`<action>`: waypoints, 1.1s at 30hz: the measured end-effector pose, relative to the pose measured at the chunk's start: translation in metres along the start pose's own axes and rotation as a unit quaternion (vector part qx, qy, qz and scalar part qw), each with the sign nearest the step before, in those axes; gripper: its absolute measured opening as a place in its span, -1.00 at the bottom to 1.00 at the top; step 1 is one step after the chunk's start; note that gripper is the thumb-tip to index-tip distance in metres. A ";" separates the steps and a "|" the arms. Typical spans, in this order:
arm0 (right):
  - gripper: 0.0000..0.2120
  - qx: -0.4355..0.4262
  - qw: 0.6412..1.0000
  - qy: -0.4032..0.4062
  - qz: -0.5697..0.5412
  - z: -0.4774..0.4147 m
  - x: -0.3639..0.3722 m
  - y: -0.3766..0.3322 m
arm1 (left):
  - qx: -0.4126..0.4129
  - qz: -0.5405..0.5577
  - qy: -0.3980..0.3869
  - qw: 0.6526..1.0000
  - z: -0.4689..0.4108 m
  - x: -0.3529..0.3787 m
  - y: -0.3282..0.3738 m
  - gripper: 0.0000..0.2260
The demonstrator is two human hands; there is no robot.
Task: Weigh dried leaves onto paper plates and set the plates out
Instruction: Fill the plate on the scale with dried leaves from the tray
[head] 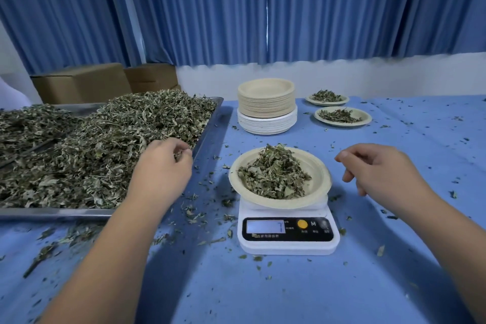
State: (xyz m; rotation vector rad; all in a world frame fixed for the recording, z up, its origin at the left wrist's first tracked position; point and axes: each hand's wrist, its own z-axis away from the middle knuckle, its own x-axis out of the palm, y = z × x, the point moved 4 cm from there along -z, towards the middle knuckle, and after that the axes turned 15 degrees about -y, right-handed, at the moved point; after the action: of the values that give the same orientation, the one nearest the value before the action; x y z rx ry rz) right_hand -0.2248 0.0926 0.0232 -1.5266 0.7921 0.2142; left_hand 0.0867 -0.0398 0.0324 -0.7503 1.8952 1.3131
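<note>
Nearest, loose bits of leaf were scattered over the blue desk [289, 292]. A white scale [288, 234] was set near the middle of it. Its little screen was turned to the person so the number could be read, but the number was too blurry to be made out. A paper plate [319, 166] was rested on top of the scale. A heap of dried leaves [274, 172] was piled in it to be weighed.

The left hand [160, 168] was held over the right edge of the metal tray [210, 126]. Its fingers [184, 151] were curled round a small pinch of leaves [180, 155], likely so a little more could be added to the plate. The right hand [378, 168] was held in the air just right of the plate, not touching it. Its fingers were loosely bent and nothing was held in them. It was probably kept ready so the plate could be lifted away.

The tray was laid on the left, close to the scale, so the big pile of leaves [92, 144] could be reached easily. Farther back, a tall stack of clean plates [267, 106] was kept in the middle. To its right, two filled plates [364, 116] were set out. Farthest, brown boxes [81, 81] and blue curtains [315, 8] were seen.
</note>
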 end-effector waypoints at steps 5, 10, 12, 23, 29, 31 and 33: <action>-0.69 0.074 0.995 -0.060 -0.036 -0.005 0.013 0.008 | 0.065 0.135 -0.028 0.988 0.020 0.028 0.039 -0.77; -0.71 0.096 0.986 -0.077 -0.115 -0.004 0.021 0.011 | 0.043 0.161 -0.070 0.984 0.021 0.046 0.045 -0.66; -0.72 0.098 0.983 -0.081 -0.131 -0.004 0.022 0.011 | 0.022 0.176 -0.098 0.979 0.020 0.049 0.040 -0.63; -0.74 0.090 0.989 -0.065 -0.098 -0.006 0.019 0.011 | 0.204 0.153 -0.041 0.966 0.026 0.029 0.066 -0.83; -0.75 0.079 0.991 -0.051 -0.098 -0.006 0.011 0.010 | 0.262 -0.005 -0.175 0.949 0.019 0.032 0.106 -0.75; -0.75 0.072 0.992 -0.048 -0.096 -0.006 0.010 0.009 | 0.254 -0.077 -0.237 0.935 0.012 0.035 0.119 -0.71; -0.75 0.065 0.993 -0.048 -0.092 -0.005 0.009 0.008 | 0.232 -0.142 -0.288 0.918 0.004 0.035 0.129 -0.68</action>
State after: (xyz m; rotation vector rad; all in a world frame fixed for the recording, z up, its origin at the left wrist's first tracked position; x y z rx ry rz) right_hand -0.2247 0.0853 0.0118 -1.4455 0.5751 0.0961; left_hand -0.0339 0.0023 0.0726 -0.3211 1.4587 0.7431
